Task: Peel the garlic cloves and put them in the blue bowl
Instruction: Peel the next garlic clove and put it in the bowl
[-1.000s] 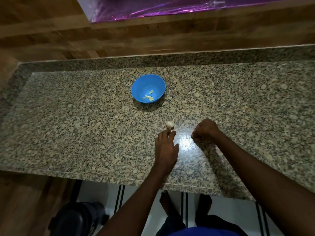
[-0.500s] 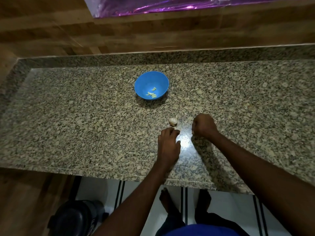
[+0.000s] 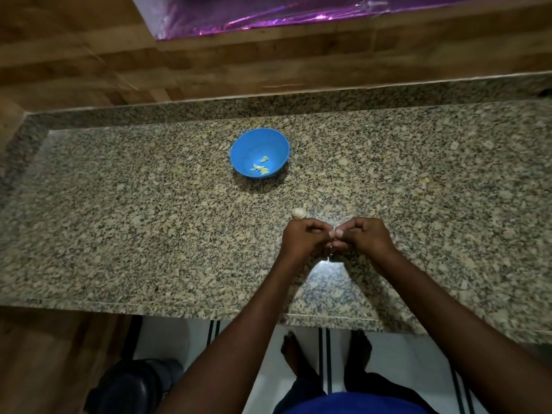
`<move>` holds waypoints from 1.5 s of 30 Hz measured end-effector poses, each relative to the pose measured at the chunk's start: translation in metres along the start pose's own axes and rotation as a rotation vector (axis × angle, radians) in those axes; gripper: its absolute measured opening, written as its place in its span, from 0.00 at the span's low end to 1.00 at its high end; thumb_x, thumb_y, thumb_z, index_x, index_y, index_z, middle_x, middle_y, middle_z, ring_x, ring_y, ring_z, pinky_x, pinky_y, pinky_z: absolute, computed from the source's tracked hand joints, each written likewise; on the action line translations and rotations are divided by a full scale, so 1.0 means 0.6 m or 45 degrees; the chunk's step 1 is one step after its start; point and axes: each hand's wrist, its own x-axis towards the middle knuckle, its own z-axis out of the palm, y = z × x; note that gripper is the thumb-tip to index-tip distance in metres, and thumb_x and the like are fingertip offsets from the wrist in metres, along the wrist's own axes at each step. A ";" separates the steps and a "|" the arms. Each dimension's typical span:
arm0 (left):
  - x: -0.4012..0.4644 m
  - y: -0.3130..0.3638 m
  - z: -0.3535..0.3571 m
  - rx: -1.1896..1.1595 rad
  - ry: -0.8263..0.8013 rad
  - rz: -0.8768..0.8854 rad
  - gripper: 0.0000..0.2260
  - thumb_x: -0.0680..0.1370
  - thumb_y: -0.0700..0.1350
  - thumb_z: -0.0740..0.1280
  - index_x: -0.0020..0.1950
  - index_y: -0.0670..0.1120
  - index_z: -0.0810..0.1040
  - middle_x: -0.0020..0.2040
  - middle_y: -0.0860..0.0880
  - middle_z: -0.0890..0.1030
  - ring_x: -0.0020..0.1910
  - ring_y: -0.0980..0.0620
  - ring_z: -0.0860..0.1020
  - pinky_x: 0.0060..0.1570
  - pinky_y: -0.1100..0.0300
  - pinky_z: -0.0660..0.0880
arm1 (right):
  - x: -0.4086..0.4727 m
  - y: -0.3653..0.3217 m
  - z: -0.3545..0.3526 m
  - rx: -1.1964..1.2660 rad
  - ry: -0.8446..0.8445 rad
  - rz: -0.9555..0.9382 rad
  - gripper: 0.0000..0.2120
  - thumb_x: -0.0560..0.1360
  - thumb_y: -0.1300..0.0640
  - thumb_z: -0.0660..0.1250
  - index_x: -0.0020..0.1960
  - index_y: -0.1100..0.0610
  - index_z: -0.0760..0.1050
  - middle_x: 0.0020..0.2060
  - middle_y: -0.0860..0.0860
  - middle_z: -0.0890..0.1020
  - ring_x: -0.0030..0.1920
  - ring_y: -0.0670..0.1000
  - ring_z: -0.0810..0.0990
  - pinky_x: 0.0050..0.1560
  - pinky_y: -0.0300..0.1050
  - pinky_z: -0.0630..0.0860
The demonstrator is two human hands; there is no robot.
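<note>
**Hands meet over the counter, garlic bulb just beyond**

We see both hands brought together above the speckled granite counter, knuckles up and fingertips touching each other in the middle. The left hand has its fingers curled inward toward the right hand, whose fingers are curled the same way. Between the meeting fingertips we make out only a small pale spot; it is too small and too hidden for us to say whether a clove is pinched there, so we cannot tell what, if anything, either hand holds.

The garlic bulb lies on the counter just beyond the left hand's knuckles, close to them but, as far as we can judge, not touching. It is whitish with a short stem tip pointing up and away.

The blue bowl stands farther back on the counter, well apart from the hands and a little to the left of the bulb. A few pale peeled cloves lie in its bottom.

Behind the counter we see a wooden wall and a strip of shiny purple foil. Below the counter edge, bare feet stand on a white floor, beside a dark round bin.
</note>
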 end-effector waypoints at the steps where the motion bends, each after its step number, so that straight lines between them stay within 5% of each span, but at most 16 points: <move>1: 0.001 0.002 0.001 0.001 -0.003 -0.004 0.06 0.71 0.36 0.78 0.45 0.39 0.84 0.39 0.39 0.85 0.35 0.47 0.82 0.38 0.54 0.82 | 0.001 0.000 -0.002 0.001 -0.025 0.006 0.03 0.73 0.70 0.73 0.41 0.67 0.80 0.36 0.66 0.84 0.34 0.59 0.86 0.33 0.48 0.83; 8: 0.009 0.016 0.004 -0.014 -0.013 -0.067 0.06 0.71 0.35 0.77 0.47 0.38 0.85 0.41 0.39 0.86 0.35 0.49 0.83 0.37 0.56 0.82 | 0.010 -0.021 -0.017 -0.245 -0.131 -0.117 0.07 0.70 0.63 0.78 0.40 0.64 0.81 0.33 0.60 0.85 0.34 0.58 0.86 0.32 0.45 0.82; 11: 0.013 0.019 0.009 -0.177 -0.006 -0.204 0.04 0.72 0.34 0.75 0.46 0.38 0.85 0.41 0.38 0.85 0.35 0.48 0.83 0.35 0.54 0.83 | 0.003 -0.018 -0.002 -0.545 0.069 -0.292 0.07 0.73 0.65 0.75 0.37 0.60 0.80 0.27 0.53 0.83 0.28 0.49 0.84 0.25 0.37 0.76; 15: 0.016 0.013 0.022 -0.401 0.073 -0.362 0.04 0.72 0.31 0.74 0.46 0.36 0.84 0.41 0.38 0.86 0.39 0.47 0.85 0.34 0.60 0.81 | -0.021 -0.004 0.020 -0.968 0.332 -0.617 0.09 0.72 0.65 0.73 0.37 0.56 0.76 0.29 0.50 0.79 0.30 0.50 0.78 0.29 0.42 0.68; 19: 0.023 0.005 0.047 -0.345 0.205 -0.387 0.03 0.72 0.31 0.74 0.42 0.37 0.84 0.32 0.40 0.84 0.25 0.51 0.81 0.31 0.57 0.81 | -0.027 0.013 0.030 -1.027 0.399 -0.705 0.07 0.74 0.63 0.68 0.38 0.60 0.73 0.31 0.55 0.78 0.32 0.58 0.76 0.32 0.50 0.70; 21: 0.028 0.002 0.055 -0.307 0.264 -0.398 0.03 0.72 0.32 0.75 0.41 0.38 0.84 0.31 0.40 0.83 0.22 0.51 0.78 0.38 0.48 0.83 | -0.030 0.017 0.030 -1.016 0.392 -0.713 0.07 0.74 0.60 0.66 0.38 0.61 0.73 0.31 0.56 0.77 0.30 0.57 0.75 0.31 0.49 0.70; 24: 0.026 0.000 0.052 -0.280 0.215 -0.348 0.03 0.72 0.33 0.75 0.43 0.39 0.84 0.39 0.36 0.85 0.26 0.49 0.80 0.46 0.41 0.82 | -0.019 0.010 0.016 -0.670 0.356 -0.458 0.07 0.75 0.65 0.70 0.38 0.62 0.77 0.29 0.56 0.80 0.26 0.47 0.79 0.27 0.39 0.75; 28: 0.021 -0.001 0.035 -0.135 0.074 -0.103 0.05 0.73 0.33 0.75 0.44 0.41 0.85 0.37 0.41 0.86 0.34 0.48 0.84 0.36 0.55 0.83 | 0.006 -0.012 -0.018 0.034 0.084 0.168 0.04 0.75 0.69 0.71 0.41 0.68 0.80 0.35 0.67 0.83 0.33 0.60 0.85 0.31 0.60 0.82; 33: 0.022 -0.007 0.035 0.074 0.092 0.077 0.05 0.73 0.33 0.74 0.43 0.42 0.86 0.39 0.41 0.86 0.37 0.45 0.85 0.40 0.46 0.84 | 0.036 -0.014 -0.015 0.313 0.041 0.554 0.05 0.78 0.76 0.61 0.51 0.74 0.76 0.41 0.64 0.82 0.37 0.55 0.83 0.31 0.40 0.82; 37: 0.022 -0.011 0.038 0.054 0.113 0.074 0.06 0.74 0.32 0.73 0.45 0.41 0.85 0.38 0.41 0.85 0.36 0.45 0.83 0.40 0.44 0.83 | 0.041 -0.024 -0.021 0.481 -0.101 0.784 0.09 0.81 0.75 0.54 0.50 0.71 0.73 0.32 0.61 0.83 0.29 0.52 0.85 0.26 0.37 0.79; 40: 0.027 -0.011 0.036 -0.047 0.136 -0.042 0.05 0.74 0.32 0.72 0.47 0.39 0.85 0.36 0.42 0.84 0.34 0.48 0.82 0.36 0.53 0.83 | 0.031 -0.026 -0.010 0.437 -0.059 0.660 0.07 0.80 0.74 0.59 0.48 0.70 0.76 0.37 0.63 0.83 0.31 0.53 0.85 0.39 0.45 0.84; 42: 0.029 -0.012 0.041 -0.134 0.183 -0.152 0.05 0.74 0.32 0.72 0.48 0.39 0.85 0.36 0.42 0.84 0.31 0.50 0.82 0.34 0.56 0.81 | 0.020 -0.019 0.003 0.072 0.109 0.329 0.06 0.77 0.71 0.67 0.42 0.68 0.79 0.35 0.63 0.83 0.31 0.56 0.84 0.42 0.58 0.84; 45: 0.034 -0.015 0.049 -0.258 0.282 -0.315 0.05 0.74 0.33 0.73 0.47 0.40 0.84 0.34 0.39 0.83 0.26 0.49 0.79 0.37 0.52 0.80 | 0.002 -0.004 0.017 -0.597 0.323 -0.300 0.08 0.74 0.68 0.71 0.37 0.61 0.79 0.28 0.53 0.81 0.25 0.44 0.80 0.27 0.37 0.78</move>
